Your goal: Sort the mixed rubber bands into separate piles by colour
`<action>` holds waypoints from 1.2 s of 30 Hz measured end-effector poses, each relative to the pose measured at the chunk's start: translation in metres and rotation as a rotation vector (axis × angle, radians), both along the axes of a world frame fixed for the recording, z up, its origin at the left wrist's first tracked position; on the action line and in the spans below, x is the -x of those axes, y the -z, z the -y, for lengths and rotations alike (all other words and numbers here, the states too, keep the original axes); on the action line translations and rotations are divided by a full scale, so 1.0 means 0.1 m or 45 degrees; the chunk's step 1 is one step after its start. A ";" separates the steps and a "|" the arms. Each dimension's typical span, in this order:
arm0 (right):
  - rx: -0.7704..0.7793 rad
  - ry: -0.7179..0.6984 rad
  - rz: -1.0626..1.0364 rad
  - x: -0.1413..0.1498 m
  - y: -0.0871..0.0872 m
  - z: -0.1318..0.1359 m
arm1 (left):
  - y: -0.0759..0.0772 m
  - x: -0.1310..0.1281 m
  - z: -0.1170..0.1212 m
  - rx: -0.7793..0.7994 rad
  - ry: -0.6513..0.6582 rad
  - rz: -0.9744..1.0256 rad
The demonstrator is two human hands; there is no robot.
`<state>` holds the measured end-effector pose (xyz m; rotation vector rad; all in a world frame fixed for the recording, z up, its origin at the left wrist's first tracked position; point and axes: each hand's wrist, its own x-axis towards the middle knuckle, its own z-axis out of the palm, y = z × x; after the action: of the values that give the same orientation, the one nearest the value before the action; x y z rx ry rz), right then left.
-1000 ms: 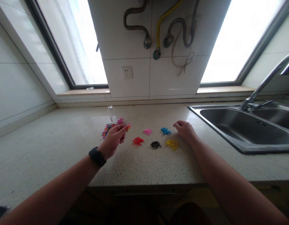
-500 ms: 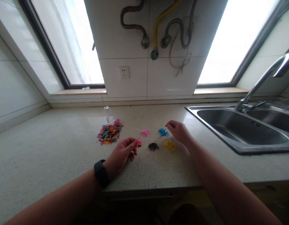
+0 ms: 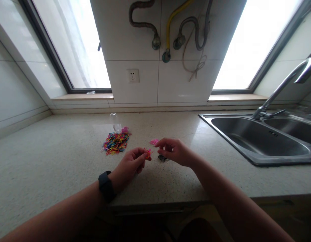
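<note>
My left hand (image 3: 131, 164), with a black watch on the wrist, pinches a few small rubber bands (image 3: 147, 154), orange and pink, just above the counter. My right hand (image 3: 174, 151) hovers close to its right with fingers curled and parted, holding nothing I can see. It covers most of the small sorted heaps; only the pink heap (image 3: 153, 142) and part of the black heap (image 3: 162, 158) show. A large mixed pile of coloured bands (image 3: 115, 142) lies further back on the left, beside a small clear bottle (image 3: 115, 121) lying on its side.
The speckled countertop (image 3: 57, 158) runs to a steel sink (image 3: 256, 137) with a tap (image 3: 284, 87) on the right. Behind are a tiled wall with a socket (image 3: 133, 75), hoses, and two bright windows. The counter's front edge is near my forearms.
My left hand carried bands from the mixed pile down and right toward the sorted heaps. My right hand then moved left over the blue and yellow heaps, close to the left fingers.
</note>
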<state>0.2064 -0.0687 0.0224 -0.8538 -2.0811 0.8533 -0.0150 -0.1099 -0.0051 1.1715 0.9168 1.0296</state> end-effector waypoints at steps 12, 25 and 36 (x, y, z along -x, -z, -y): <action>0.013 -0.168 0.004 0.14 0.01 0.02 | -0.02 -0.01 0.00 -0.064 0.078 -0.059; 0.075 -0.186 -0.022 0.16 -0.01 0.00 | 0.00 0.01 -0.01 -0.062 0.129 -0.119; 0.148 -0.101 -0.182 0.12 0.04 -0.04 | 0.03 0.01 -0.01 -0.017 0.107 -0.095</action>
<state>0.1943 -0.0644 0.0179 -0.7518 -1.9663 1.0558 -0.0165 -0.1088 -0.0083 1.2562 0.9123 0.9314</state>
